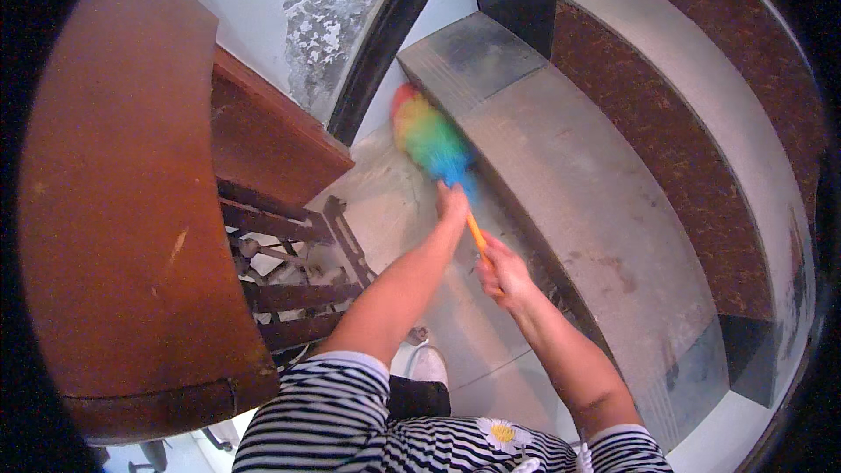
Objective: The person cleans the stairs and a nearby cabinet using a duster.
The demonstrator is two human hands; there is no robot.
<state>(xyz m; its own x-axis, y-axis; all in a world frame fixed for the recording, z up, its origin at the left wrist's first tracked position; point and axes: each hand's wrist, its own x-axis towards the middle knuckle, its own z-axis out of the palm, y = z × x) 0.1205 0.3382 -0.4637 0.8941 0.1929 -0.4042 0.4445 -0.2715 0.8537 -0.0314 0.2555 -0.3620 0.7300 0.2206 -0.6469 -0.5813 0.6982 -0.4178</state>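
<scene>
A rainbow-coloured feather-style duster [430,135], its fluffy head slightly blurred, lies along the foot of the lowest stair step [558,164]. Its red tip points towards the corner by the wall. My left hand [453,200] grips the duster near the blue end of the head. Further down the orange handle [476,231], my right hand [504,270] is closed around its lower part. Both arms reach forward over the tiled floor [486,335]. Fingers hide parts of the handle.
To the left stands a brown wooden table [131,197], with a dark metal treadle-like frame [295,263] beneath it. Curved steps with brown risers [663,144] climb on the right. The white wall [256,20] has a peeling patch [322,33]. My shoe [428,366] is on the floor.
</scene>
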